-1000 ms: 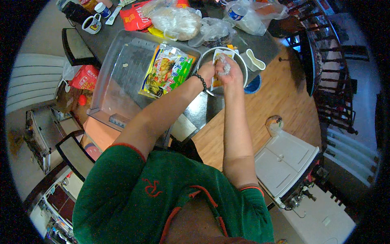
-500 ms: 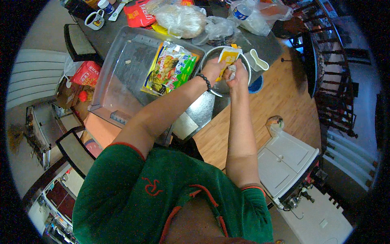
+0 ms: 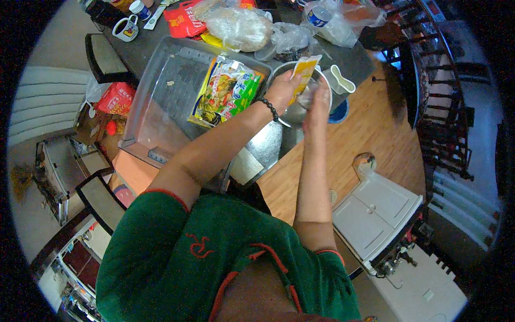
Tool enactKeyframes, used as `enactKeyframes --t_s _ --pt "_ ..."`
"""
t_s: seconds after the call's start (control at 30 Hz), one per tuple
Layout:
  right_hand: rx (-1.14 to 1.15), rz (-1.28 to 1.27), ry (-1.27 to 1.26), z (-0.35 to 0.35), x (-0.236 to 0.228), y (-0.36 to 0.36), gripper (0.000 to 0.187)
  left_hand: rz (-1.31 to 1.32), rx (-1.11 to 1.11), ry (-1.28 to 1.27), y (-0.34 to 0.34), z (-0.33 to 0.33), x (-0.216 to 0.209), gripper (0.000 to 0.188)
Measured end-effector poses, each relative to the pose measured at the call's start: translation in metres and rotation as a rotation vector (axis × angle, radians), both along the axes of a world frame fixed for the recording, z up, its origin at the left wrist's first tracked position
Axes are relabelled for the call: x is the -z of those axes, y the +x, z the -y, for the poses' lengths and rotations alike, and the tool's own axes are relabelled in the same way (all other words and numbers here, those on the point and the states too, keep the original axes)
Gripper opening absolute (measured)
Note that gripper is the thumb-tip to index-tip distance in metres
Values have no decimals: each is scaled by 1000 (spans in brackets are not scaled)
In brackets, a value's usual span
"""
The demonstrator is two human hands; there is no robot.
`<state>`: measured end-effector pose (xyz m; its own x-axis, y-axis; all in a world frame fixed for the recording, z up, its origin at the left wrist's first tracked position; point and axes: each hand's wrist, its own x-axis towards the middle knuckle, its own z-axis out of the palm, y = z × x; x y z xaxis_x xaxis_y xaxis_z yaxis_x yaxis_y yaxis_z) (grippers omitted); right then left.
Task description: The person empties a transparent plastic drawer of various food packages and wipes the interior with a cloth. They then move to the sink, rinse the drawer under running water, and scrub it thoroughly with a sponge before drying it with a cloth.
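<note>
Gripping a yellow packet (image 3: 305,71) above a bowl (image 3: 289,116) with left hand (image 3: 282,93), seemingly for steadiness, with fingers too blurred to read on right hand (image 3: 318,105).

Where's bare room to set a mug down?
The clear tray, left of the colourful packet, bar one scrap. The table corner between white container and plastic bags. Crowded: table's back, under those bags; the bowl, beneath left hand and right hand.

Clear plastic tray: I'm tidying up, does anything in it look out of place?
A small pale scrap seems to lie in the tray, left of the food packet; sitting apart, it looks like stray litter.
</note>
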<state>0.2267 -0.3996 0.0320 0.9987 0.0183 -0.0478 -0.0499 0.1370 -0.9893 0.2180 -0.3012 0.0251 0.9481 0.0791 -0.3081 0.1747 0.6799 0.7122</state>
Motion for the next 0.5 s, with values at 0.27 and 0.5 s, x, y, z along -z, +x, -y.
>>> enactKeyframes --t_s 0.27,0.5 --pt "-68 -267 64 1 14 29 43 64 85 -422 -12 -10 -31 30" --pt "73 -477 594 -1 0 1 29 -35 105 -147 -3 -23 -17 29"
